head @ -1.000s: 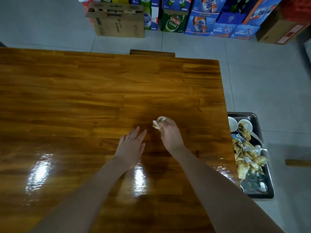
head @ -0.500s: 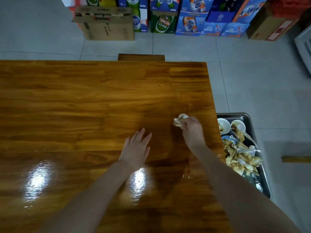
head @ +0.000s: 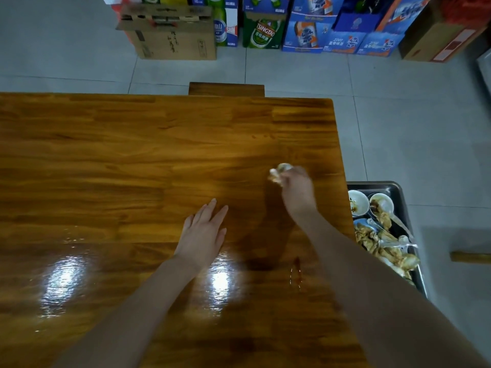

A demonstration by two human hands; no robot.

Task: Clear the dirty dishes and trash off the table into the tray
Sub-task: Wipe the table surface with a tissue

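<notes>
Gripping crumpled tissue [head: 277,173], right hand [head: 296,192]

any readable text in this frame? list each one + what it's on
"TSINGTAO" on the green beer carton.
"SHAN", cut off at its left, on the white and blue carton.
"2000" on the blue carton.
The Chinese print under "2000" and the logos on the neighbouring blue cartons are too small to read.
The marks on the brown cardboard box are blurred and unreadable.
</notes>
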